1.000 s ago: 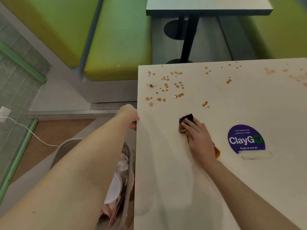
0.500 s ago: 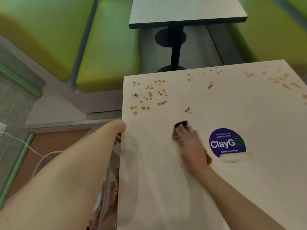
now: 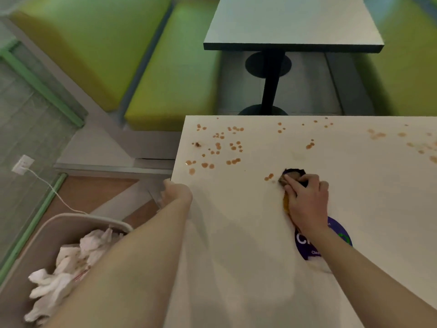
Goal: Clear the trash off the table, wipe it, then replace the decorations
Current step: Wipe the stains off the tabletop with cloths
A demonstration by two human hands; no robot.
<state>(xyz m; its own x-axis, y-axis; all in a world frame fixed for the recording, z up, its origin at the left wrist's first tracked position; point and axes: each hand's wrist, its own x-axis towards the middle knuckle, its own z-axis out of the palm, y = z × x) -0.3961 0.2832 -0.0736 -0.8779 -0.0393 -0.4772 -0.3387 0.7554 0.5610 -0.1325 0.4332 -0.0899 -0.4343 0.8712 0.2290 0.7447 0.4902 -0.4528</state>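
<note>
Head view: cloth [image 3: 292, 177] pressed on worktop [image 3: 236, 256] under right hand [image 3: 307, 200] grip, just beside brown drops [image 3: 268, 177]; left hand [image 3: 176, 194] clamped on worktop edge. Risk: soiled cloth smearing spill instead of lifting; far spatter [image 3: 378, 135] missed.

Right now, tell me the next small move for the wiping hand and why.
Probably push the cloth under the right hand a little forward and left, over the nearest brown drops. They lie just beside the cloth, and more spots cover the table beyond. The left hand grips the table's edge, steadying it.
</note>
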